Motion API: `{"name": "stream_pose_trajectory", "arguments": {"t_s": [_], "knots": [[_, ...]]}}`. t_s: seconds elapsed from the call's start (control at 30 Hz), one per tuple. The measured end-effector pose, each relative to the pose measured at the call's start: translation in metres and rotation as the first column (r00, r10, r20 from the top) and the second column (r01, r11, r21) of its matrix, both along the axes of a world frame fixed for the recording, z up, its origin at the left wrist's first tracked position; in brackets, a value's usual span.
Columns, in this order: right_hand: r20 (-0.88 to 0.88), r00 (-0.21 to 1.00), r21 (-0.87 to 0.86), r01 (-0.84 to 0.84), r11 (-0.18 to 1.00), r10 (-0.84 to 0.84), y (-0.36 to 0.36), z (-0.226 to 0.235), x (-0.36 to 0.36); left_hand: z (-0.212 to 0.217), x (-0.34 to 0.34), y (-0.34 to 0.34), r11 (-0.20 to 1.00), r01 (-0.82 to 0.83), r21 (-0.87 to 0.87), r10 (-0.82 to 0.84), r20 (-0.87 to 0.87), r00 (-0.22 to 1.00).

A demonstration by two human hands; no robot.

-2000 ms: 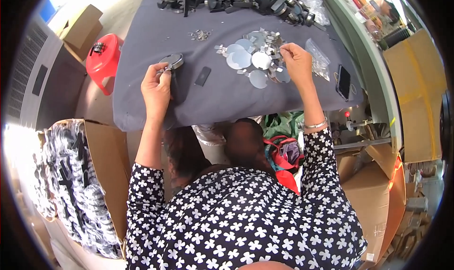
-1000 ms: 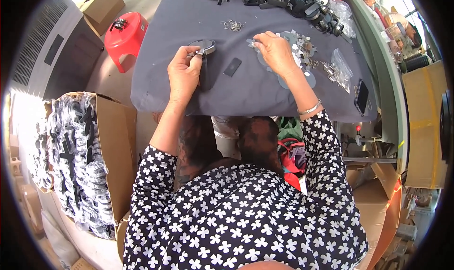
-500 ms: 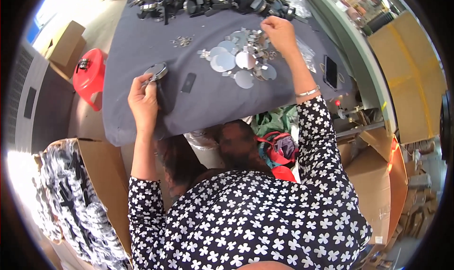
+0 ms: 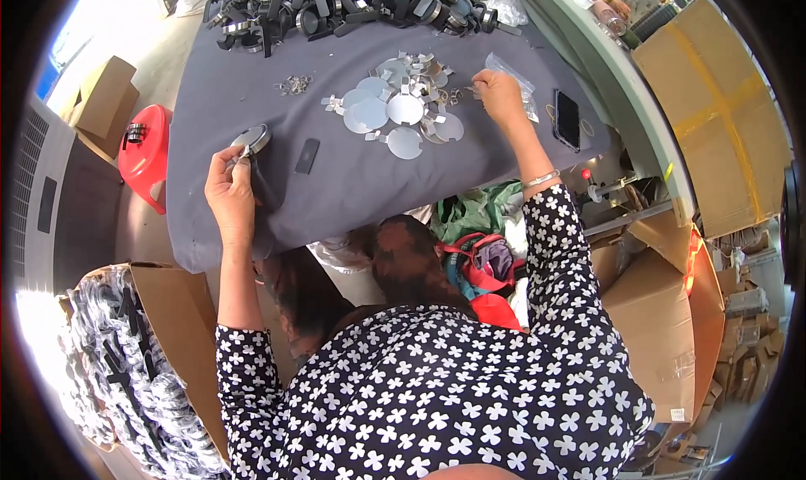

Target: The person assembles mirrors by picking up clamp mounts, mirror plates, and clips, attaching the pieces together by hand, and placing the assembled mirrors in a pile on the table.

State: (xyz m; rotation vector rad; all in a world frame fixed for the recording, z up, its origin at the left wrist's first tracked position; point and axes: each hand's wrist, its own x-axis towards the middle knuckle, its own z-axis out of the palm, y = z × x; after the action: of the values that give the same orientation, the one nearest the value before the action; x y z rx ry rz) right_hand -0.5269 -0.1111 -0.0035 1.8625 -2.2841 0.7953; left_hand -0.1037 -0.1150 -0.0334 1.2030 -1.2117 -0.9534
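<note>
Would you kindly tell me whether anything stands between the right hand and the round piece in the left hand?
Yes: the pile of silvery discs lies on the cloth between the right hand and the round piece in the left hand. It looks low enough to pass over.

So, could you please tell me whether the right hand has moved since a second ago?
Yes: judged against the silver discs, the right hand has moved rightward, from over their left side to beyond their right side, near the clear plastic bag.

White-flowered black top (image 4: pixel 437 388), silver bracelet (image 4: pixel 541 178)
</note>
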Motion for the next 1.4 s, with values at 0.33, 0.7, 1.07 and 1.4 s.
{"name": "stream_pose_trajectory", "arguments": {"t_s": [0.33, 0.7, 1.07, 1.4], "knots": [[-0.503, 0.862, 0.088, -0.027, 0.996, 0.068, -0.009, -0.007, -0.010, 0.004, -0.004, 0.000, 0.999, 0.009, -0.045, -0.007, 0.035, 0.999], [-0.722, 0.609, 0.212, -0.258, 0.943, 0.329, -0.016, -0.002, -0.002, -0.010, 0.004, -0.003, 0.994, 0.055, -0.099, -0.061, -0.053, 0.997], [-0.699, 0.500, 0.505, -0.162, 0.848, 0.511, -0.033, 0.019, 0.008, -0.002, -0.002, 0.000, 0.998, 0.041, -0.041, -0.044, -0.071, 0.997], [-0.312, 0.930, 0.061, -0.184, 0.981, 0.194, -0.030, 0.008, 0.021, -0.004, 0.009, 0.006, 1.000, -0.003, 0.002, 0.003, 0.030, 1.000]]}}
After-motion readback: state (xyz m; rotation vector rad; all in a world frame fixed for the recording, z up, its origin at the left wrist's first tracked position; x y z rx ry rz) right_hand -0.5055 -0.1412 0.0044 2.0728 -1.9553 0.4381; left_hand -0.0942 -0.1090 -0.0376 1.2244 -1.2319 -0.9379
